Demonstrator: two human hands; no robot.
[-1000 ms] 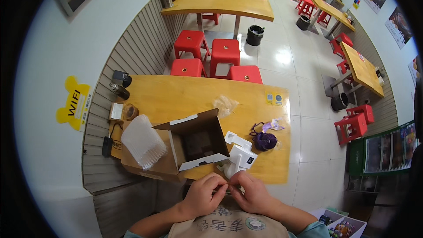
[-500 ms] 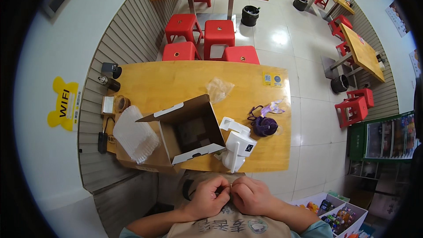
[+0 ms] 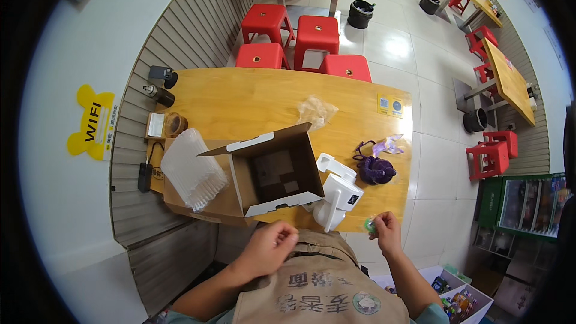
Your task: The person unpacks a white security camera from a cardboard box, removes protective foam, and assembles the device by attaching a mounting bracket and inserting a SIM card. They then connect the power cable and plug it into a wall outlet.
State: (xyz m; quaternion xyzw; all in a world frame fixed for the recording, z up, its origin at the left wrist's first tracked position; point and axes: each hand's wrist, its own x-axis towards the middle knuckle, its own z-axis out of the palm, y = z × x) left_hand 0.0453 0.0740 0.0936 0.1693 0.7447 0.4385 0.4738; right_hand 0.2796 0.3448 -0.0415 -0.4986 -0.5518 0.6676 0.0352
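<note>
Green plastic wrapper point(image 3: 369, 225), probably light, limp and slippery, best held by an edge, sits pinched in right hand point(image 3: 388, 230); left hand point(image 3: 271, 246) loosely curled, any contents hidden.

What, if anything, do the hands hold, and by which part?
The right hand pinches a green item by its right edge; the left hand shows nothing held.

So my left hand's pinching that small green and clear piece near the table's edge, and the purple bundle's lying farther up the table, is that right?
Not quite: the head view shows the right hand pinching the small green and clear piece near the table's edge, not the left. The purple bundle does lie farther up the table.
</note>
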